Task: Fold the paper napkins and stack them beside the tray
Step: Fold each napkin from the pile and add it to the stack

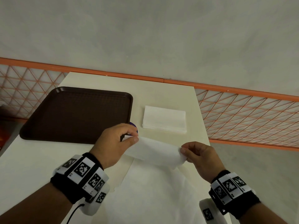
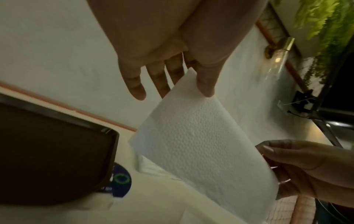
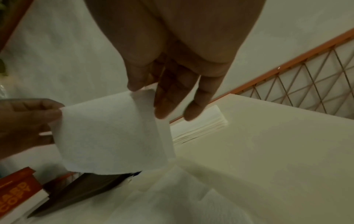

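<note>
Right now the person's left hand (image 1: pixel 115 143) and right hand (image 1: pixel 199 155) each pinch 1 end of a thin white embossed paper napkin (image 1: pixel 155 151), thumb against fingertips, holding it up over loose sheets near the table's front edge. Its long axis runs left to right between the hands, the sheet curling over. It looks feather-light, limp and easy to tear, so corners are the sensible hold. Beyond it, a stack of folded white napkins (image 1: pixel 165 121) lies beside the dark brown plastic tray (image 1: pixel 76 112).

White napkin (image 1: pixel 155 151) aloft, half-folded; folded stack (image 1: pixel 164 119) (neat) right of brown tray (image 1: pixel 77 113)
</note>
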Motion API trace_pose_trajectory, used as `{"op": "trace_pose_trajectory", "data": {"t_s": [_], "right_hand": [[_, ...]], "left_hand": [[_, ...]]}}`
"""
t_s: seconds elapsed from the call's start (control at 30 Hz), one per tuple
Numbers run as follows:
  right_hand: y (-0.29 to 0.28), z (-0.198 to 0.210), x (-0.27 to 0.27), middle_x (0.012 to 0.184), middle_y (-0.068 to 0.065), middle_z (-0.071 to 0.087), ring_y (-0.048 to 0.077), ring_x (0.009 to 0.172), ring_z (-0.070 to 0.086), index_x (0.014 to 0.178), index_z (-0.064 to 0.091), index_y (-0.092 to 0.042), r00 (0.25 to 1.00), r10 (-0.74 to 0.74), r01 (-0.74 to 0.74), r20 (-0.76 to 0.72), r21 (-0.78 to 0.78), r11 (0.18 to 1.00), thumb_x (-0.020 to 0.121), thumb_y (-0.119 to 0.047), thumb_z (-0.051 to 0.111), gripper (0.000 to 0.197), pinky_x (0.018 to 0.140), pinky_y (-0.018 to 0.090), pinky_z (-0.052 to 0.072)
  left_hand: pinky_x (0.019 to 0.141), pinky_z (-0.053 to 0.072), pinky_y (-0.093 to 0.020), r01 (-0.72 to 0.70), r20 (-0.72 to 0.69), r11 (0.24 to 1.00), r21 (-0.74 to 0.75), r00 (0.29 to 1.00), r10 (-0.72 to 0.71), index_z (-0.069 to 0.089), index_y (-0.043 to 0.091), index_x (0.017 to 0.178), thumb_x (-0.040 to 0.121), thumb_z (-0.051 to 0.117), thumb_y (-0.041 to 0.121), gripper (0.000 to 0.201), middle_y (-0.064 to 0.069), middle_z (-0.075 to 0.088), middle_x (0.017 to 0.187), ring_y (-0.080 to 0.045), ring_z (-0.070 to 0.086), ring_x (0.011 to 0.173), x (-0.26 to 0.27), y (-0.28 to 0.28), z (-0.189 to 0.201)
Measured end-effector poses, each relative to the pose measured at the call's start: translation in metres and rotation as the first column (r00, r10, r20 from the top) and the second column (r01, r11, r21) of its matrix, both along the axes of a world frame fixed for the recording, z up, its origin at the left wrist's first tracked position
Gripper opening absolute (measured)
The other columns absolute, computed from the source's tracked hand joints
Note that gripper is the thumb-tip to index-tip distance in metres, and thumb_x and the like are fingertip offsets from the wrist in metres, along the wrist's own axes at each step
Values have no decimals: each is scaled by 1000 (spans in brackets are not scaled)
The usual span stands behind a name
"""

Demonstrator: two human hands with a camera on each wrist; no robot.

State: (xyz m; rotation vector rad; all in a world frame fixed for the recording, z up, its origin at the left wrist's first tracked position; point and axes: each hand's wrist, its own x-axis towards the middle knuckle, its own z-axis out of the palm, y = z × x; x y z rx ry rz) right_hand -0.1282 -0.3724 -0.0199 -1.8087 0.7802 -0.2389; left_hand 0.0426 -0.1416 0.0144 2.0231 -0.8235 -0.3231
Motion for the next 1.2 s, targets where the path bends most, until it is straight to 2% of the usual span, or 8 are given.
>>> {"op": "trace_pose_trajectory", "data": {"t_s": [0.1,0.23,0.37,0.6,0.83,0.93,1.03,1.2], "right_hand": [[-3,3,-1,102,-14,61,0,97,58,103,66,-35,987,78,-120,-143,-318,940,74,-46,77,33,82,18,45],[11,17,17,126,-25,49,-9,117,44,116,55,-46,926,361,-374,-108,-382,845,73,-49,76,48,99,10,33],[21,22,38,99,-19,68,-1,92,60,108,67,-33,880,444,-474,-168,-313,823,88,-38,67,21,85,19,46],[-8,29,19,85,4,73,6,74,63,87,77,-16,937,348,-348,-1,-28,937,90,-23,64,16,70,21,49],[-31,2,37,78,14,71,23,68,63,83,71,-2,999,-4,-6,40,243,970,91,-17,63,19,63,33,51],[-60,-11,59,73,10,71,22,63,64,80,70,-6,994,-110,109,-8,234,966,93,-15,63,17,63,34,54],[-90,-23,87,81,13,70,23,67,65,80,69,-9,982,-181,186,-44,198,962,91,-17,65,14,70,40,56],[-121,-45,131,97,16,71,31,87,68,84,69,-11,966,-213,228,-144,95,969,88,-27,69,16,85,52,56]], "left_hand": [[64,38,-2,42,39,999,26,998,-43,70,22,89,87,68,20,3,25,63,71,15,55,67,-3,-7,12],[64,39,-3,158,67,985,69,984,-162,71,20,92,89,66,22,6,19,63,71,14,57,71,-4,-17,20],[54,40,-8,186,13,981,54,982,-187,70,24,90,88,66,22,4,13,60,63,3,55,55,2,-22,26],[64,52,-20,-38,-318,995,-93,948,7,70,19,86,86,67,13,7,4,73,80,-7,68,73,25,-10,4],[76,57,-42,-198,-428,975,104,876,224,68,20,92,93,59,27,12,-3,73,83,-24,70,78,17,-38,-53],[80,55,-38,-116,-360,932,343,900,244,67,16,90,92,59,36,22,-3,71,85,-19,68,78,12,-44,-82],[93,48,-30,84,-237,808,583,969,70,61,19,114,84,66,44,39,3,62,111,-12,59,103,3,-49,-97],[99,45,-36,211,-195,664,717,976,-100,46,23,131,77,70,53,66,5,46,128,-16,50,116,-4,-68,-95]]}}
